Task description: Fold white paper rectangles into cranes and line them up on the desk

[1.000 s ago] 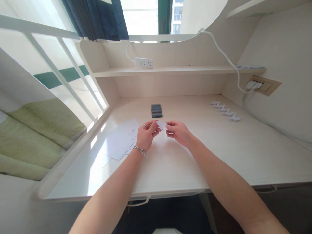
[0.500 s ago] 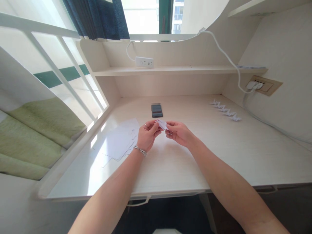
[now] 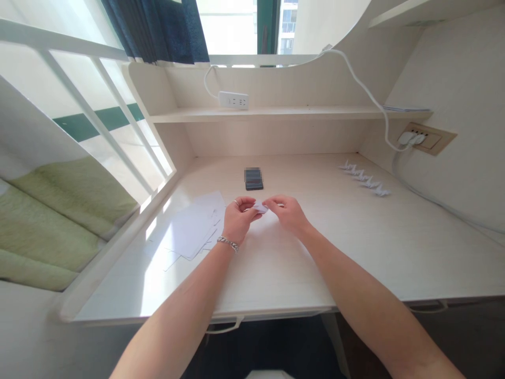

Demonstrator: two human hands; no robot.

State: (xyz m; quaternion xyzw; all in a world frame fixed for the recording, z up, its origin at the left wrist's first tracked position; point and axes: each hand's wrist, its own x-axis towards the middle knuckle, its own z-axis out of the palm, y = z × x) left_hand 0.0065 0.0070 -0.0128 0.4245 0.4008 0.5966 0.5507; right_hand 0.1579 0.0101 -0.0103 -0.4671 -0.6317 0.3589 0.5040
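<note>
A small piece of folded white paper is pinched in my left hand, between the thumb and fingers, just above the desk. My right hand closes on the paper's right edge with its thumb and index finger; the other fingers are curled under and partly hidden. Left of my hands lies a loose stack of white paper sheets. Several small folded white paper cranes stand in a slanting row at the right of the desk.
A dark phone lies on the pale desk beyond my hands. On the shelf sits a white power strip. A white cable hangs down to the wall socket at right. Sunlight falls on the desk's left side.
The folded paper has dropped slightly and now lies flatter in the left fingers. My right hand has turned over it, its fingers shifting from the right side toward the top edge.
</note>
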